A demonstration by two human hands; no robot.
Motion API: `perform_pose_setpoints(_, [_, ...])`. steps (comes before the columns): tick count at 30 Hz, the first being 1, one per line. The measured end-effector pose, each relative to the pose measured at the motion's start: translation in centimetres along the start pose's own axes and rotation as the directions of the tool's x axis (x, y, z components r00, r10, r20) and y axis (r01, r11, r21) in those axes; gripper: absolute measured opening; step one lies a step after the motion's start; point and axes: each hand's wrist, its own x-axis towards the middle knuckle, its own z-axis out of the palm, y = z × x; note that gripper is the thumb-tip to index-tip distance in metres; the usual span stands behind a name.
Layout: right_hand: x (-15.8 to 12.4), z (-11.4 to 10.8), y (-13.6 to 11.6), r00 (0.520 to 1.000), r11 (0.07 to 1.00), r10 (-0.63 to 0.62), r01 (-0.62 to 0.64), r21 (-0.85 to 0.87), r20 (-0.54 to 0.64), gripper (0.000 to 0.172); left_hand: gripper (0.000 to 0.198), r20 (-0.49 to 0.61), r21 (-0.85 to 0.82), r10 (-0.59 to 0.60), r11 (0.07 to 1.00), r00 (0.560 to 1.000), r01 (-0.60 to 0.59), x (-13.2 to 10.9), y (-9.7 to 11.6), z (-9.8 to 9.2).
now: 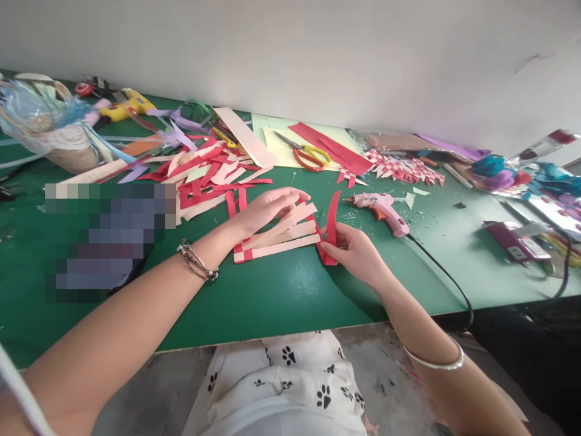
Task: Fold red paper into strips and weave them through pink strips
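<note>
On the green table, cream and red paper strips [285, 246] lie partly woven, with a small checkered corner at the left end. My left hand [270, 209] reaches over the upper cream strips, its fingers stretched out and slightly curved; the thumb side is partly hidden. At the right end of the weave, my right hand [351, 247] pinches a red paper strip [333, 218] between thumb and fingers. This strip stands up and curves, its lower part beside the ends of the cream strips. A pink glue gun [379, 209] rests right of the weave, its nozzle pointing left.
Loose red and cream strips [213, 166] are piled behind my left hand. Scissors [308, 154] lie on pale paper sheets near the wall. Further right are a woven checkered piece [406, 168] and a maroon box [517, 241]. A black cord [447, 272] runs over the table's front edge.
</note>
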Motion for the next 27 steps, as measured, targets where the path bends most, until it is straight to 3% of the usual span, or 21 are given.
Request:
perform_pose_setpoints(7, [-0.05,0.06,-0.01,1.000,1.000,-0.003,0.003,0.017,-0.002,0.015,0.032,0.038,-0.083,0.014,0.997,0.999,-0.011,-0.02,-0.04,-0.08])
perform_pose_setpoints(12, [-0.10,0.09,0.08,1.000,1.000,-0.002,0.003,0.020,-0.009,0.016,0.031,0.000,-0.047,0.008,0.999,1.000,-0.008,-0.06,-0.08,-0.05])
perform_pose_setpoints(27, [-0.63,0.41,-0.23,1.000,0.998,0.014,-0.014,0.057,-0.011,0.017,0.037,0.079,0.007,-0.014,1.000,0.997,0.013,-0.12,-0.10,0.12])
